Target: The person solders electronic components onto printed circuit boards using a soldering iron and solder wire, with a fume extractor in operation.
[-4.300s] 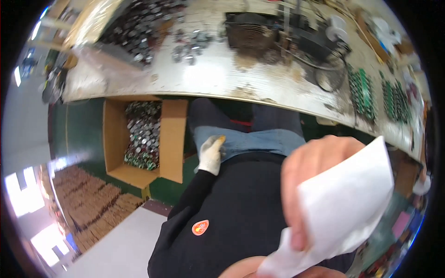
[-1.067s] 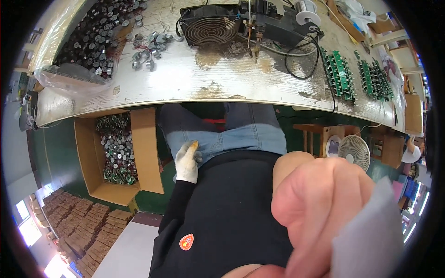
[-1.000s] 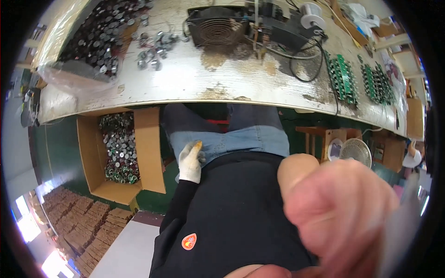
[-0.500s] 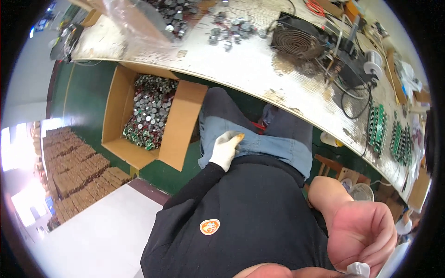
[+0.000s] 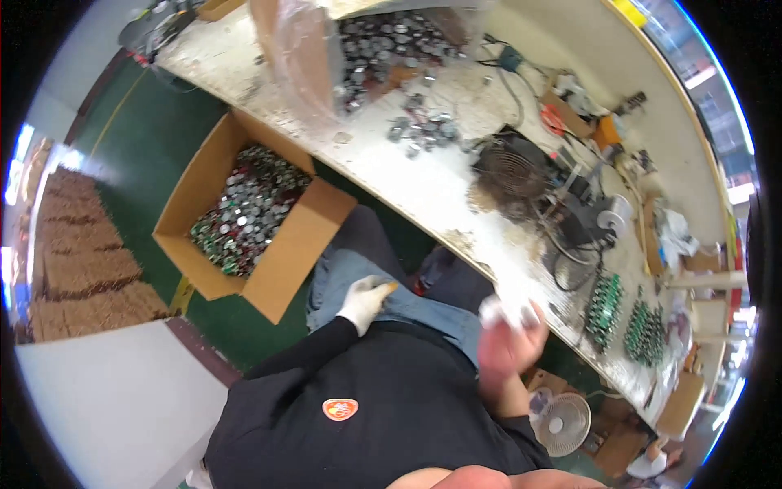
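Note:
My left hand [image 5: 363, 305], in a white glove with a yellowish fingertip, rests on my lap over the blue denim [image 5: 423, 316]. Its fingers lie loosely apart, and I see nothing in them. My bare right hand [image 5: 507, 349] is raised near the front edge of the bench, smeared by motion. It grips a crumpled white piece [image 5: 513, 306], like tissue or thin cloth, which sticks out past the fingers. The blur hides its exact kind.
An open cardboard box [image 5: 297, 253] of small round metal parts stands left of my legs. The white workbench [image 5: 366, 155] carries loose metal parts [image 5: 423, 129], a black fan [image 5: 511, 167], a solder spool [image 5: 615, 213] and green circuit boards [image 5: 604, 310]. A white fan [image 5: 562, 424] stands below right.
My right hand has moved from the lower right, close to me, forward and left toward the bench edge with the white piece. My view has turned; the left hand stays on the lap.

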Motion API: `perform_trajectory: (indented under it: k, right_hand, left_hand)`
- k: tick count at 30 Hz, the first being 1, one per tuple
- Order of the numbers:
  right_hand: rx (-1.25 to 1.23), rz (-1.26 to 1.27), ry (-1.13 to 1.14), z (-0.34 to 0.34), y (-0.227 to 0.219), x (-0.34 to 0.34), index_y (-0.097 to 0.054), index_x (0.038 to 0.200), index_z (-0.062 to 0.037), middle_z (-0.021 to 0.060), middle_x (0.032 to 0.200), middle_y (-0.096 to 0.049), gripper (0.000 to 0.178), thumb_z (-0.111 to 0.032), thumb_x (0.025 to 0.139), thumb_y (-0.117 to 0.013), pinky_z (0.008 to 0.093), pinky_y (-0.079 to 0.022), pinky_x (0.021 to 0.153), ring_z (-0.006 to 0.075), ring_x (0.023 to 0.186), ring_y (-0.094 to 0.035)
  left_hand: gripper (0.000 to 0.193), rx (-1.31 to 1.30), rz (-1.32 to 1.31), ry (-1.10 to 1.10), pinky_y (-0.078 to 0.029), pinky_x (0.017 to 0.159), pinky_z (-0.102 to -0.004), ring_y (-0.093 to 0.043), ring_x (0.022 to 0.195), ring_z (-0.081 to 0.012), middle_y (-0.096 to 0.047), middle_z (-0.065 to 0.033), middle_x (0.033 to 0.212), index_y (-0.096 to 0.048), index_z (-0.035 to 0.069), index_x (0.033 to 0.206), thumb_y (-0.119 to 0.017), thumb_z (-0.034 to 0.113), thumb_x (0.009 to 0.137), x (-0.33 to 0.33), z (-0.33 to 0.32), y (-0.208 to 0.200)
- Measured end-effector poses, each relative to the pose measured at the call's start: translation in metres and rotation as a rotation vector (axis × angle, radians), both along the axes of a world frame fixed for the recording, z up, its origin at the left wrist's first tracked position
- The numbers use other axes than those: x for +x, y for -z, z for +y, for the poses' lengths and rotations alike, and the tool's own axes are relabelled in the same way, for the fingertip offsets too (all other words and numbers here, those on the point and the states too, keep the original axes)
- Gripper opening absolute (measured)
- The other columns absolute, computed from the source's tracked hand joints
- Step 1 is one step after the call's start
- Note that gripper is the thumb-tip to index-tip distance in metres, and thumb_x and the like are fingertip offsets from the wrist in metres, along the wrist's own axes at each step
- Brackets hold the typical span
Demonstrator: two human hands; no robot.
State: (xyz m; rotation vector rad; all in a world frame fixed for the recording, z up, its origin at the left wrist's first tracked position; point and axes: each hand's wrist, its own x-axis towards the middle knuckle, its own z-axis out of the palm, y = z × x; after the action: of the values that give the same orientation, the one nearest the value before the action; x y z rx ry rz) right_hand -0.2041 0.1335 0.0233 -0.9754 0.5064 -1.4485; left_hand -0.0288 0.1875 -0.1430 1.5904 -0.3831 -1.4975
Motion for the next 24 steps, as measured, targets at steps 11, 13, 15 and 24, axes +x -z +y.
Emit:
perform_trajectory:
  k: [11,13,15,24]
  right_hand:
    - [0.517,-0.335,-0.165,-0.006,0.047,-0.014,-0.05,0.119,0.0038,0.0172,0.106,-0.061,0.033,0.001,0.087,-0.047,0.0322,-0.05,0.074,0.024,0.089,-0.062]
    - [0.469,-0.446,-0.31,-0.011,0.045,-0.017,-0.049,0.121,0.0034,0.0172,0.108,-0.061,0.034,0.0,0.087,-0.047,0.0325,-0.05,0.076,0.0244,0.091,-0.061]
    - [0.465,-0.53,-0.426,-0.013,0.046,-0.023,-0.047,0.123,0.0031,0.0171,0.11,-0.06,0.036,-0.002,0.088,-0.047,0.0329,-0.05,0.078,0.0247,0.094,-0.061]
    - [0.571,-0.429,-0.371,-0.006,0.089,-0.038,-0.049,0.087,-0.0064,0.0147,0.084,-0.06,0.009,-0.001,0.081,-0.053,0.0284,-0.048,0.06,0.0233,0.069,-0.061]
  left_hand:
    - [0.03,0.043,-0.006,0.08,-0.038,0.053,-0.0221,-0.049,0.06,-0.0083,-0.055,-0.0008,0.073,-0.06,-0.001,0.104,-0.06,0.023,0.085,-0.001,0.003,-0.011]
    - [0.031,0.034,-0.014,0.091,-0.038,0.052,-0.0218,-0.049,0.06,-0.0082,-0.055,-0.0009,0.073,-0.06,-0.001,0.105,-0.06,0.023,0.085,-0.003,0.003,-0.011]
    - [0.029,0.013,-0.048,0.086,-0.038,0.05,-0.0219,-0.048,0.057,-0.0071,-0.055,-0.0005,0.071,-0.061,-0.001,0.103,-0.062,0.022,0.085,-0.005,0.005,-0.007]
    - [0.015,-0.083,0.09,0.036,-0.034,0.048,-0.0231,-0.043,0.053,-0.0081,-0.047,0.0032,0.064,-0.052,0.013,0.074,-0.059,0.016,0.087,-0.006,0.004,0.013]
